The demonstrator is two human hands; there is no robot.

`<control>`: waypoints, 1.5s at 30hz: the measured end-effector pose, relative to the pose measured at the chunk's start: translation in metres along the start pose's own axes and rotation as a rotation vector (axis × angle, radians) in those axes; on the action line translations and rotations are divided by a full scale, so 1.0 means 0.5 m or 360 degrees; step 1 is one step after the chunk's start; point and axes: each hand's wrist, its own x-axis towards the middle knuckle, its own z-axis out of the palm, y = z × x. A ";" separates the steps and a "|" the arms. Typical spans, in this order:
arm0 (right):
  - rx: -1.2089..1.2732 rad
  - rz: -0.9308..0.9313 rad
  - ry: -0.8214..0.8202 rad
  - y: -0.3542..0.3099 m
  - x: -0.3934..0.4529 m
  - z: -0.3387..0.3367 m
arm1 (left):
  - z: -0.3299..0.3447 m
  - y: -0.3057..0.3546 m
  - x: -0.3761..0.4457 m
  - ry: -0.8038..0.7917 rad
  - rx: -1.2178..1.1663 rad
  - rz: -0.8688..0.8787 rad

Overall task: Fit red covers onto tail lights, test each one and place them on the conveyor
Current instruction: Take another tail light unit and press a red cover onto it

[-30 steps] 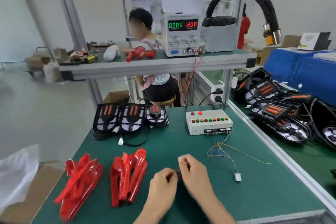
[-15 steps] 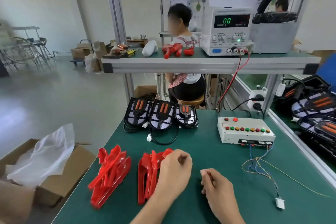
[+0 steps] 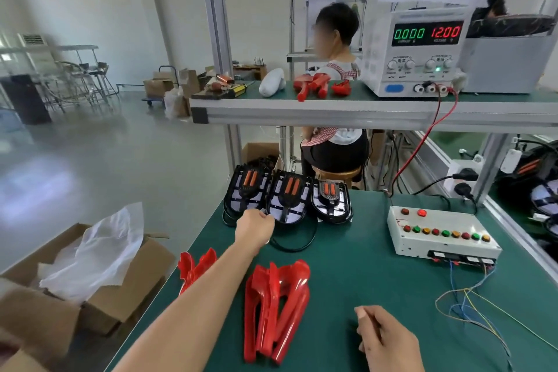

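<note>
Left hand [image 3: 255, 228] is curled at the near edge of the tail lights [image 3: 287, 196] at the bench's back, grip unclear, right hand [image 3: 385, 338] loosely curled holding nothing, so yanking one could snag its trailing black cable [image 3: 294, 246].

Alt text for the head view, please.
The left hand reaches to the row of three tail lights at the green table's far edge; the right hand rests near the red covers.
</note>
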 end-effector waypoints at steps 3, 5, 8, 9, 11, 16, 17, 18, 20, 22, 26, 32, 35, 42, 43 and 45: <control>-0.0024 -0.0014 0.0017 0.000 0.002 0.003 | 0.025 -0.008 0.038 -0.0042 -0.0002 -0.0097; -0.0037 -0.0030 0.0042 0.001 0.002 0.005 | 0.042 -0.017 0.059 -0.0048 0.0025 -0.0134; -0.0034 -0.0046 0.0085 0.003 0.003 0.008 | 0.057 -0.022 0.078 -0.0034 0.0038 -0.0158; -0.0037 -0.0049 0.0099 0.003 0.004 0.009 | 0.061 -0.023 0.084 -0.0040 0.0042 -0.0155; -0.0049 -0.0071 0.0141 0.003 0.006 0.011 | 0.063 -0.025 0.093 -0.0055 0.0026 -0.0146; -0.0081 -0.0114 0.0236 0.004 0.009 0.019 | 0.074 -0.027 0.100 -0.0084 0.0029 -0.0138; -0.0078 -0.0112 0.0243 0.005 0.009 0.020 | 0.076 -0.027 0.103 -0.0102 0.0008 -0.0144; -0.0072 -0.0114 0.0243 0.006 0.010 0.019 | 0.077 -0.026 0.104 -0.0117 -0.0014 -0.0159; -0.0057 -0.0113 0.0205 0.009 0.010 0.015 | 0.077 -0.025 0.106 -0.0100 -0.0037 -0.0187; -0.0055 -0.0093 0.0147 0.009 0.009 0.013 | 0.074 -0.027 0.107 -0.0048 -0.0048 -0.0208; -0.0047 -0.0024 0.0119 0.009 0.009 0.011 | 0.064 -0.025 0.102 -0.0028 0.0008 -0.0193; -0.0001 0.0058 0.0062 0.003 0.005 0.006 | 0.054 -0.015 0.085 -0.0055 -0.0224 -0.0230; 0.0007 0.0071 0.0025 -0.002 0.003 0.002 | 0.048 -0.013 0.072 -0.0139 -0.0400 -0.0263; 0.0056 0.0128 -0.0042 -0.012 -0.002 -0.008 | 0.016 0.003 0.020 -0.0210 -0.0532 -0.0228; 0.0051 0.0129 -0.0042 -0.013 -0.003 -0.008 | 0.010 0.008 0.013 -0.0246 -0.0581 -0.0225; 0.0030 0.0143 -0.0042 -0.015 -0.005 -0.008 | -0.001 0.021 -0.002 -0.0346 -0.0716 -0.0248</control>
